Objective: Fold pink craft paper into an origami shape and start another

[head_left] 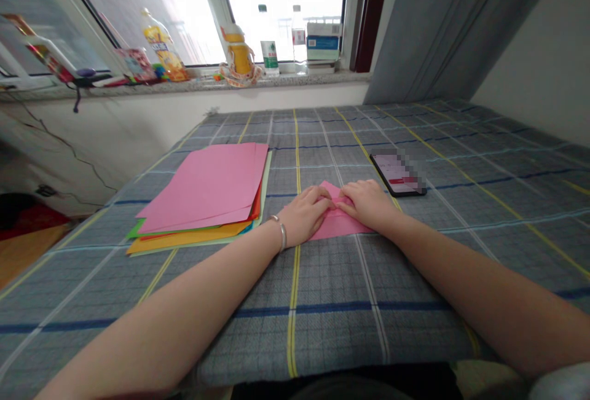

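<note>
A small folded piece of pink paper lies flat on the checked cloth, its top corner showing beyond my fingers. My left hand, with a silver bangle at the wrist, grips its left part, fingers curled and thumb pointing inward. From the right, my right hand holds the same paper, its thumb and fingertips pressed onto the middle. The two thumbs nearly meet over the folds. Much of the paper's centre is hidden under the fingers.
Left of my hands sits a stack of coloured paper, pink on top. A phone lies beyond my right hand on the checked cloth. Bottles, a yellow cup and boxes line the windowsill.
</note>
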{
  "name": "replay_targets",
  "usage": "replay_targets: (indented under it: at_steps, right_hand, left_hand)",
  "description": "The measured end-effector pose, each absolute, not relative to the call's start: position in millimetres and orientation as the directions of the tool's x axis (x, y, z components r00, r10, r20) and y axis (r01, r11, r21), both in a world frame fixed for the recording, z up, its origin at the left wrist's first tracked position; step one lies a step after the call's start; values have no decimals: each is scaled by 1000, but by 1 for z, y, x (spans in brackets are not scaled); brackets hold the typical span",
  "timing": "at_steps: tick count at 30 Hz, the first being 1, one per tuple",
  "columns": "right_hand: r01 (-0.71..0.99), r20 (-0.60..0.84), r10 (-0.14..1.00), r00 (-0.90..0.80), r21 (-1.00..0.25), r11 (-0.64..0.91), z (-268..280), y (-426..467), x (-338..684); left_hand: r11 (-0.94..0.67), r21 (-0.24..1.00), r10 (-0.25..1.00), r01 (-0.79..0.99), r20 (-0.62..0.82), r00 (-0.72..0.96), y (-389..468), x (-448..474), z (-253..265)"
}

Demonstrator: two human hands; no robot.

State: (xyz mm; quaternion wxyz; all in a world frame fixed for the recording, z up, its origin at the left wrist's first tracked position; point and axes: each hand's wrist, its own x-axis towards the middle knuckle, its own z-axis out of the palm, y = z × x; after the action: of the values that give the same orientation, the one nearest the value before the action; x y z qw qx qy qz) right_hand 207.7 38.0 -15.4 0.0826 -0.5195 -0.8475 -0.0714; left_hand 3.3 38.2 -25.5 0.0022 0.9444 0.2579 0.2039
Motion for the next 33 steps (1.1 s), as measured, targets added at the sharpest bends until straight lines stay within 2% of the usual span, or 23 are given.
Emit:
replay_targets:
  at_steps: [3, 6, 9, 12, 17, 21, 23, 28, 33]
  right_hand:
    - [906, 218, 882, -417, 22, 423, -16, 39, 211]
    - [926, 212, 908, -360, -39, 376, -16, 42, 218]
    - [926, 182, 937, -298, -184, 330, -15, 46, 228]
    - [902, 117, 962, -248, -335, 273, -12, 49, 239]
    - [867, -4, 984, -176, -474, 154, -1, 53, 261]
    - [824, -211, 964, -159, -567, 12, 7, 51, 268]
    - [787, -271, 949, -163, -616, -41, 9, 50, 268]
    - [717, -330, 928, -174, -689, -111, 12, 47, 267]
    - [711, -330, 919, -218, -699, -82, 14, 46, 270]
  left_hand:
    - [-891, 95, 447, 444, 357, 820, 38, 3, -26]
    - [-894, 52, 446, 446, 219, 868, 35, 2, -23]
    - [-881, 20, 473, 473, 71, 878, 34, 2, -22]
    - [-872, -4, 489, 489, 2, 872, 34, 3, -21]
    - [-869, -28, 495, 494, -24, 869, 34, 4, -20]
    - [-866, -35, 499, 498, -26, 866, 34, 5, -19]
    - [-863, -30, 505, 504, -26, 863, 33, 5, -19]
    - [-855, -20, 518, 518, -15, 855, 32, 5, -19]
    - [-868, -29, 495, 496, 44, 868, 32, 4, -21]
